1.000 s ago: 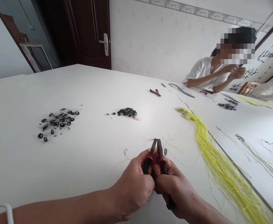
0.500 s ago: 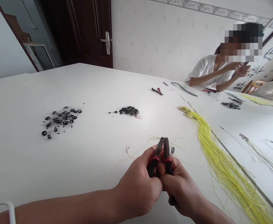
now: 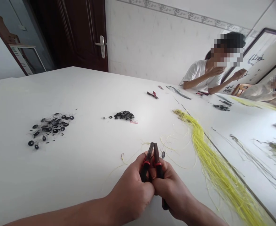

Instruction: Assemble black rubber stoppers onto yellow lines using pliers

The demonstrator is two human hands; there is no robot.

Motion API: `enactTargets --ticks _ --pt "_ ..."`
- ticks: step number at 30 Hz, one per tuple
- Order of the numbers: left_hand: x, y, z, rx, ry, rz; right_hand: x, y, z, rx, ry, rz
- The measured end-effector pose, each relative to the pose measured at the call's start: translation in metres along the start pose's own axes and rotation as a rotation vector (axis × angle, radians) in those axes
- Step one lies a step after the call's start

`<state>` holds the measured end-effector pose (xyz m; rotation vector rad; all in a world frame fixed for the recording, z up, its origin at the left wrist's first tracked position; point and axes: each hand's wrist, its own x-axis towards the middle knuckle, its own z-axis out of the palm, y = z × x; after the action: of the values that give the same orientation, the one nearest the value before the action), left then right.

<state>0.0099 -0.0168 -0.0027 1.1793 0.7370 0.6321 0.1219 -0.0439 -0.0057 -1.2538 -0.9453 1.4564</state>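
My left hand (image 3: 134, 185) and my right hand (image 3: 173, 188) are closed together around pliers (image 3: 149, 153) with dark metal ends, red collars and black grips. The metal parts lean together at the top; I cannot tell whether this is one tool or two. A black grip end sticks out below my right hand. At the tips, yellow fishing line (image 3: 145, 143) spreads to both sides. A small fish hook (image 3: 122, 156) on line lies left of my hands. A small black disc (image 3: 163, 154) sits just right of the pliers. What the fingers pinch underneath is hidden.
On the white table (image 3: 86, 175) are two heaps of black discs, one at left (image 3: 49, 125) and one in the middle (image 3: 125, 115). Other pliers (image 3: 153, 94) lie farther back. A long yellow line bundle (image 3: 200, 141) runs down the right. A co-worker (image 3: 196, 75) sits at the far right.
The view has swung right, so the table things appear farther left and a second person shows at the right edge. My hands keep their hold on the pliers; the co-worker's hands have moved apart.
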Motion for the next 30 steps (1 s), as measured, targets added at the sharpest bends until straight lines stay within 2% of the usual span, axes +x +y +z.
enactTargets --ticks 12,19,24,30 --pt "-0.002 -0.004 0.000 -0.098 -0.009 -0.007 -0.004 -0.002 0.000 -0.061 0.025 0.041" --pt "-0.001 0.003 0.000 -0.104 -0.002 -0.041 -0.006 -0.004 -0.001 -0.039 0.027 0.019" --pt "-0.003 0.009 0.004 -0.206 -0.034 -0.077 -0.009 -0.001 -0.001 0.002 0.057 0.177" --pt "-0.006 0.013 0.009 -0.277 0.026 -0.155 -0.011 -0.002 0.001 0.072 0.042 0.168"
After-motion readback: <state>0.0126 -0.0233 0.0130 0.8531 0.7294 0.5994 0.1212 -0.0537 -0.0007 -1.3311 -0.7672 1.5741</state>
